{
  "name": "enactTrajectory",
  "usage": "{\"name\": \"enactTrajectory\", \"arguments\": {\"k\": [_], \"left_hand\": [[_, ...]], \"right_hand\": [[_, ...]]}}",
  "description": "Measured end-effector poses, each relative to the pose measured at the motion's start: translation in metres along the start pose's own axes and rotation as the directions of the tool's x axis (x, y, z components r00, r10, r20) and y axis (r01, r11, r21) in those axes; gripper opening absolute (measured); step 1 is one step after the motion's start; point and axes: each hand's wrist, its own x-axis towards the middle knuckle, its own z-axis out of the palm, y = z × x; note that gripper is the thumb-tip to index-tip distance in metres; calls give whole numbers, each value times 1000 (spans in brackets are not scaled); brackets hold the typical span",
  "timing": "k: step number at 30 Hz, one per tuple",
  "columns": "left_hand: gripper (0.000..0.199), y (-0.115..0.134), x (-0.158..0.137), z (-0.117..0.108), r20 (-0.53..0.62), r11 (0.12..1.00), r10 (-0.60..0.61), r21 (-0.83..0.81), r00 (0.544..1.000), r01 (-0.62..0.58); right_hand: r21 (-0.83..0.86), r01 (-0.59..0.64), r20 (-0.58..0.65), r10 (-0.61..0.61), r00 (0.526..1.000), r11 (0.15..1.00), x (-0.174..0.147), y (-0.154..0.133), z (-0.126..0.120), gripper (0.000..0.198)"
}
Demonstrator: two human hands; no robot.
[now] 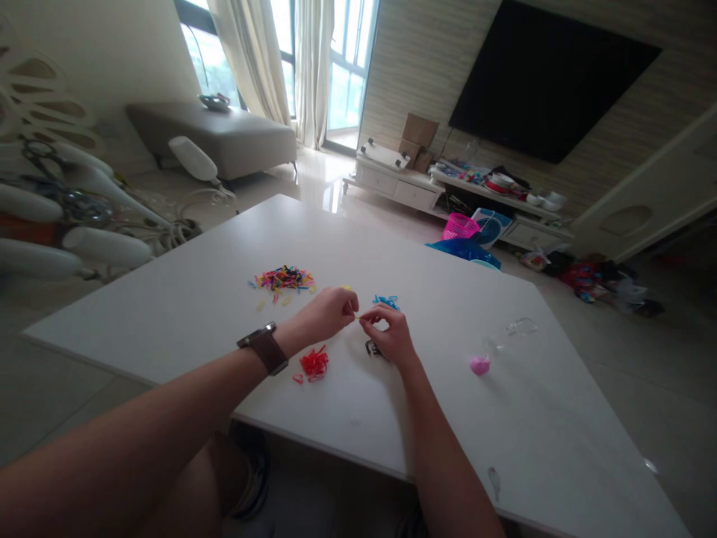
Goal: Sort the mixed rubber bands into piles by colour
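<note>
Here, above the big white table [179, 306], the left hand [330, 309] and the right hand [393, 333] are pinching 1 tiny yellow band [358, 318], which is sitting between them. It is looking light, soft and stretchy, so its 2 ends are probably giving the best grip.

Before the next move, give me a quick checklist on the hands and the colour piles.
1. Yellow piece between the fingertips of left hand and right hand: ok.
2. Red pile apart from mixed pile: ok.
3. Mixed pile gathered: not ok, loose pieces lie around it.
4. Black pieces in full view: not ok, right hand partly covers them.
5. Number of blue pieces: cannot tell, they overlap.
</note>
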Motion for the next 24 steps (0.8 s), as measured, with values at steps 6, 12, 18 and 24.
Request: {"name": "enactTrajectory", "arguments": {"k": [6,12,18,24], "left_hand": [[14,4,0,-4,57,998,-24,55,998,21],[11,5,1,-4,59,998,-18,68,998,13],[13,9,7,-4,99,995,-103,20,990,102],[12,-1,20,-16,63,989,-147,-23,987,149]], "right_hand": [[18,-38,-52,39,998,999,0,7,0,8],[40,-52,-49,53,997,998,0,9,0,8],[63,-62,-109,68,992,996,0,7,-1,10],[163,-65,-314,114,942,984,1,16,-11,12]]}}
